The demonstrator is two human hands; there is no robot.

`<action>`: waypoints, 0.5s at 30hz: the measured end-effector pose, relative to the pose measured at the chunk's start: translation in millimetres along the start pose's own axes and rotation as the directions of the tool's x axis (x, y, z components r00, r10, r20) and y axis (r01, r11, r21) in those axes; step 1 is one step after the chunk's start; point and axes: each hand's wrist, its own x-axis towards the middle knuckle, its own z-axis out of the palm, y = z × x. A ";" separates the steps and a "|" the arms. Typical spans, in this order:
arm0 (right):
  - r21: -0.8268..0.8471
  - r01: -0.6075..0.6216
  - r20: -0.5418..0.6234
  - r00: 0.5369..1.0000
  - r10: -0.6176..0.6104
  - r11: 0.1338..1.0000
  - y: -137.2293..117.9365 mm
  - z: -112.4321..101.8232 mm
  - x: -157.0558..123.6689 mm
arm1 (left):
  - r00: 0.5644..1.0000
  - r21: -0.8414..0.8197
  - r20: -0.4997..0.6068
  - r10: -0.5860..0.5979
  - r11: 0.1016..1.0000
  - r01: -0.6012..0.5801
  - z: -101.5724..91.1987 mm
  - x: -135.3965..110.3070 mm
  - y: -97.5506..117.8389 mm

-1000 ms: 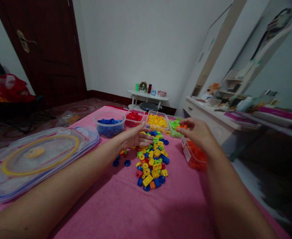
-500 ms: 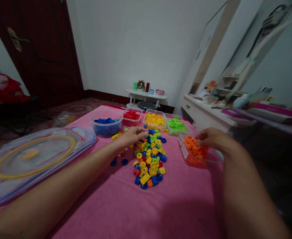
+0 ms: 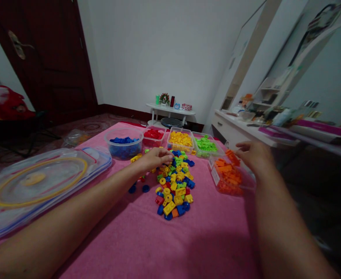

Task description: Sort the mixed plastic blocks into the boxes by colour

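Note:
My left hand (image 3: pixel 155 158) rests over the far left part of a mixed pile of toy building bricks (image 3: pixel 177 176). Its fingers are curled together, and whatever they hold is hidden. My right hand (image 3: pixel 253 153) is just above the back right of a clear plastic box (image 3: pixel 215 176) of orange bricks. An orange brick (image 3: pixel 232 157) stands tilted at its fingertips, above the other orange bricks (image 3: pixel 228 174). The pile has yellow, blue, green, red and a few orange pieces, some of them round.
Behind the pile stand clear containers of blue bricks (image 3: pixel 124 149), red bricks (image 3: pixel 153 135), yellow bricks (image 3: pixel 180 140) and green bricks (image 3: pixel 205 145). Stacked plastic lids (image 3: pixel 42 186) lie at the left on the pink cloth (image 3: pixel 124 240). A white dresser (image 3: pixel 234 130) is at the right.
My right hand has risen slightly and shifted right from among the orange bricks, where a tilted orange brick now shows at its fingertips. My left hand has barely moved.

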 end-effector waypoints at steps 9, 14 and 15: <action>0.283 0.201 0.229 0.935 -0.269 0.938 -93.3 1.8 -28.2 | 0.983 0.372 -0.080 0.165 0.920 -0.124 -11.6 2.8 -3.6; 0.307 0.342 0.432 0.781 -0.451 0.888 -116.3 28.2 -47.5 | 0.972 0.510 -0.081 0.223 0.847 -0.152 -12.5 3.4 -4.3; 0.277 0.362 0.451 0.768 -0.454 0.890 -117.4 33.2 -50.0 | 0.968 0.515 -0.085 0.237 0.842 -0.161 -11.4 3.1 -4.7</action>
